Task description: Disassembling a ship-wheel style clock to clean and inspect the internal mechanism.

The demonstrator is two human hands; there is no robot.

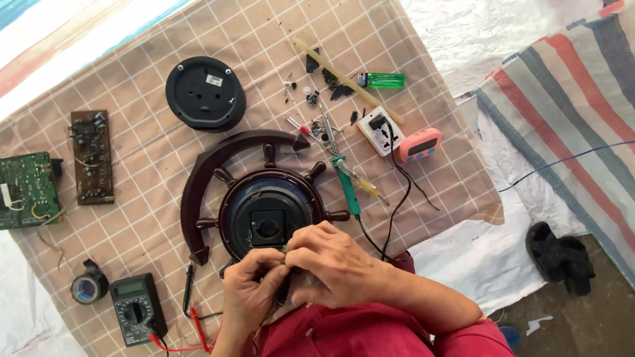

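Checked cloth (165,158) covers the floor, striped mat (575,86) far right. Left hand (251,291) and right hand (331,261) pinch something tiny, unclear, at near edge of wheel-shaped clock (264,211); multimeter (135,309) near left.

Checked beige cloth (423,192) over white plastic sheet (463,254). Striped tarp (575,99) at right. Bare dirt floor (595,317) w/ daylight.

The ship-wheel clock (264,211) near the middle is glossy dark brown plastic with a shiny round back. It lies on a matt checked cloth (165,165), tan and soft-looking. Far left, the round black cover (205,92) is dull plastic. The soldering iron (344,175) has a smooth green plastic handle and a metal tip.
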